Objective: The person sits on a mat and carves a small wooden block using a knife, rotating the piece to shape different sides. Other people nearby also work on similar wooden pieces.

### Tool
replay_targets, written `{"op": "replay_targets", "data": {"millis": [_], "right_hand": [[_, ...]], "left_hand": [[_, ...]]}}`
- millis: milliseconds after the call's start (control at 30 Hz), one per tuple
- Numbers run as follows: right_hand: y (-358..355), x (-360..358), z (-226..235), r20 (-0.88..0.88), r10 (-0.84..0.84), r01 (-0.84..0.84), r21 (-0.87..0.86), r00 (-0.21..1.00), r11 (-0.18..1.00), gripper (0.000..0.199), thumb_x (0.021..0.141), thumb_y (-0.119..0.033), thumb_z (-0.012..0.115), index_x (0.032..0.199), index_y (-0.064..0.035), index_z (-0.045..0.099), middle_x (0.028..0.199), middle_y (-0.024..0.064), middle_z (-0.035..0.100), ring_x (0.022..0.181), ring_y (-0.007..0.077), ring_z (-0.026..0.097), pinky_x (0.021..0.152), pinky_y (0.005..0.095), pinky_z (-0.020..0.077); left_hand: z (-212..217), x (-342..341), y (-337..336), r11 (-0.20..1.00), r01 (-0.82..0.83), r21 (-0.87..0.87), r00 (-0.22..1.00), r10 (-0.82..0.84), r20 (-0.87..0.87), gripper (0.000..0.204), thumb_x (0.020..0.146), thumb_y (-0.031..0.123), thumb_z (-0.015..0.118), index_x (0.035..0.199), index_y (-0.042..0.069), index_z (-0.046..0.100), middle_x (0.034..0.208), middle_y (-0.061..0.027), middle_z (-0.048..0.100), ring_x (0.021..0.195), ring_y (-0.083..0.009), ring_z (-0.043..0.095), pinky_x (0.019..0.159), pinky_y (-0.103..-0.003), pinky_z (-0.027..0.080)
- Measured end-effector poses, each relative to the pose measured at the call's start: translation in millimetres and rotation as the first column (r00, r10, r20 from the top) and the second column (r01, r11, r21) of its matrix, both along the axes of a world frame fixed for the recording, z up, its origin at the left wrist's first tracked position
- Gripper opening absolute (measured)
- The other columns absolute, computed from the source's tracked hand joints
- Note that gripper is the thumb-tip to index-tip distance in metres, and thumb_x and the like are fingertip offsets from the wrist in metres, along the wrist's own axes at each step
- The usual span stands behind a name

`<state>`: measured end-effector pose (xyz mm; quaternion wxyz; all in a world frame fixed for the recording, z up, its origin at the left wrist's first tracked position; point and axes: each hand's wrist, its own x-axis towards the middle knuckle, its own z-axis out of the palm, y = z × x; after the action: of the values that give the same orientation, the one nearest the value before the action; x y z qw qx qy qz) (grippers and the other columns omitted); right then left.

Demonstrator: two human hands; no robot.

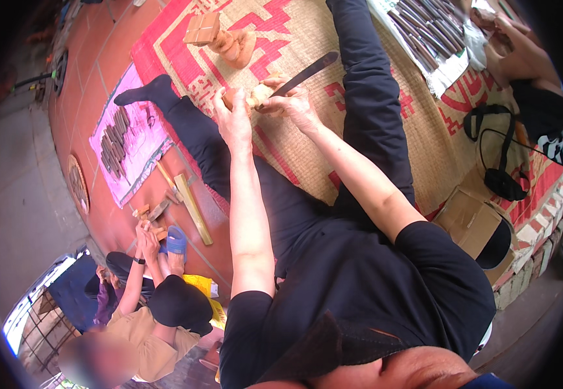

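My left hand is closed around a small pale wooden piece, held up over the mat between my outstretched legs. In my right hand is a long dark knife-like tool, one rounded end pointing up and to the right. Its other end lies close to the wooden piece, and my fingers partly hide where they meet. Beyond my left hand, a carved wooden figure with a square block at one end rests on the mat.
I sit on a red and tan woven mat. Many slim tools lie on white cloth at upper right, near another person's arm. More lie on a pink cloth at left. A co-worker handles wood at lower left. A cardboard box stands right.
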<state>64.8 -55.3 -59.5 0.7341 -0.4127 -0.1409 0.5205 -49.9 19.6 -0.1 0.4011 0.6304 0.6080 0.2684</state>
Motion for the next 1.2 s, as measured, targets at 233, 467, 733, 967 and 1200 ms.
{"op": "replay_targets", "data": {"millis": [233,467,733,967,1200], "right_hand": [[-7,42,-9,0.045,0.002,0.0,-0.051,0.999,0.999,0.026,0.079,0.001,0.066,0.105,0.0026,0.071,0.096,0.0096,0.072,0.086,0.0142,0.067,0.083,0.0264,0.0509],[-6,24,-5,0.024,0.024,-0.023,-0.01,0.999,1.0,0.029,0.078,0.0,0.069,0.107,0.0021,0.07,0.1,0.0077,0.072,0.091,0.0132,0.066,0.088,0.0261,0.0485],[-1,22,2,0.145,0.099,-0.093,-0.045,0.984,0.995,0.027,0.08,-0.001,0.066,0.106,0.0025,0.07,0.104,0.0101,0.071,0.09,0.016,0.067,0.091,0.0278,0.0473],[-4,40,-5,-0.003,0.029,-0.029,-0.052,1.0,0.998,0.024,0.079,0.0,0.067,0.102,0.0034,0.071,0.1,0.01,0.073,0.088,0.0147,0.067,0.085,0.0271,0.0505],[0,34,-5,0.016,0.0,0.001,-0.095,1.0,0.995,0.02,0.079,0.002,0.066,0.098,0.0026,0.072,0.096,0.0093,0.072,0.087,0.0142,0.067,0.083,0.0268,0.0509]], "left_hand": [[7,7,-4,0.995,0.039,0.087,0.993,-0.029,-0.111,0.069,0.085,0.053,0.062,0.135,0.008,0.047,0.134,-0.0188,0.049,0.123,-0.0341,0.051,0.102,-0.043,0.039],[15,15,-8,0.994,0.044,0.1,0.987,-0.028,-0.155,0.068,0.085,0.052,0.063,0.134,0.008,0.048,0.133,-0.0187,0.049,0.122,-0.0347,0.051,0.101,-0.044,0.039],[6,8,-3,0.995,0.036,0.091,0.992,-0.025,-0.124,0.065,0.085,0.052,0.062,0.132,0.009,0.049,0.13,-0.0187,0.052,0.122,-0.0342,0.052,0.1,-0.043,0.04],[7,6,-4,0.993,0.04,0.113,0.99,-0.024,-0.138,0.062,0.086,0.05,0.062,0.132,0.01,0.049,0.131,-0.0183,0.052,0.121,-0.0338,0.052,0.101,-0.043,0.04],[0,3,1,0.995,0.036,0.091,0.996,-0.029,-0.083,0.062,0.086,0.05,0.062,0.132,0.009,0.05,0.13,-0.0178,0.053,0.121,-0.0328,0.053,0.101,-0.042,0.04]]}}
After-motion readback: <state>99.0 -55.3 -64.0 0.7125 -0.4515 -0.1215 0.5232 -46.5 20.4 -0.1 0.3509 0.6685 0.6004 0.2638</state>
